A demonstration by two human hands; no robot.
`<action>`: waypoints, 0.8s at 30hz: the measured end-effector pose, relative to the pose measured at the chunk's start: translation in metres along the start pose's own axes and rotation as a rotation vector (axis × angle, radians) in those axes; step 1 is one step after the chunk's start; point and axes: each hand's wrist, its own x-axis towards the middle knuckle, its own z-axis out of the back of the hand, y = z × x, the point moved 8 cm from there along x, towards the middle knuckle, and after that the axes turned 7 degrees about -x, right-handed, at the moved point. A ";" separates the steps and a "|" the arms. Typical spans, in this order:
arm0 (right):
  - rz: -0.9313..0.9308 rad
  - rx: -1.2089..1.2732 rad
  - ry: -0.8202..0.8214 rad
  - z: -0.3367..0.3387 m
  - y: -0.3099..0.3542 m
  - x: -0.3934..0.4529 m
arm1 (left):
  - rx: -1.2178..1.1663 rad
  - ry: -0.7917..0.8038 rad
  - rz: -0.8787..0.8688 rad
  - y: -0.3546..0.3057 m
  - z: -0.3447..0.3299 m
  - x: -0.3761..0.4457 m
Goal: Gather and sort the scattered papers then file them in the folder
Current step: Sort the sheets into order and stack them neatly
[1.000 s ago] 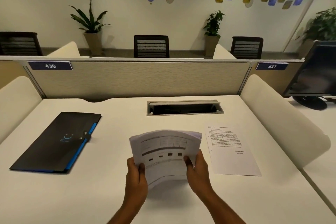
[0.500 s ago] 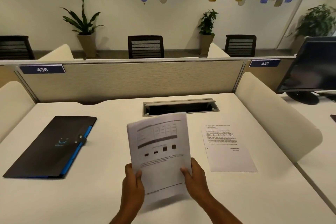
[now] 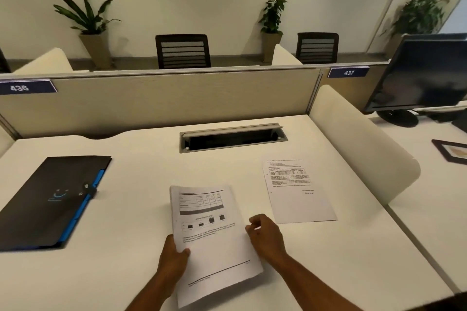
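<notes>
- Since the earlier frames, you had lowered the stack of papers (image 3: 212, 240) from upright in front of you to nearly flat, low over the counter (image 3: 131, 272), and your right hand (image 3: 265, 235) had let go of it.
- Your left hand (image 3: 174, 257) pinched the stack at its lower left edge, thumb on top and fingers underneath; that grip alone carried it.
- Your right hand hovered just beside the stack's right edge, fingers loosely curled and holding nothing; whether a fingertip touched the paper I could not tell, since the hand was slightly blurred.
- One loose sheet (image 3: 298, 192) lay flat on the counter to the right, near that hand but apart from it.
- A black folder (image 3: 53, 199) with a blue edge lay shut at the left of the counter, well apart from the papers.
- Paper like this would be light, thin and floppy, and sheets could slide on one another; pinch the stack near an edge or corner, and lift the flat sheet by a corner.
- Both forearms reached forward from the bottom of the view, left wrist level under the stack, right wrist turned slightly inward.
</notes>
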 end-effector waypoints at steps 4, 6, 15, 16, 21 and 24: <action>0.073 -0.250 -0.199 0.030 -0.015 0.019 | 0.045 -0.004 0.014 0.006 0.000 0.006; 0.094 -0.411 -0.256 0.042 -0.021 0.029 | 0.067 -0.007 0.007 0.007 0.000 0.008; 0.007 -0.626 -0.183 0.047 -0.066 0.047 | 0.110 -0.026 -0.016 0.006 -0.002 0.007; 0.042 -0.625 -0.213 0.048 -0.062 0.043 | 0.114 -0.031 -0.017 0.005 -0.002 0.006; 0.232 -0.574 -0.259 0.045 -0.043 0.026 | 0.115 -0.046 0.001 0.008 -0.002 0.002; 0.272 -0.413 -0.264 0.045 -0.035 0.016 | 0.081 -0.038 0.034 0.011 -0.001 0.003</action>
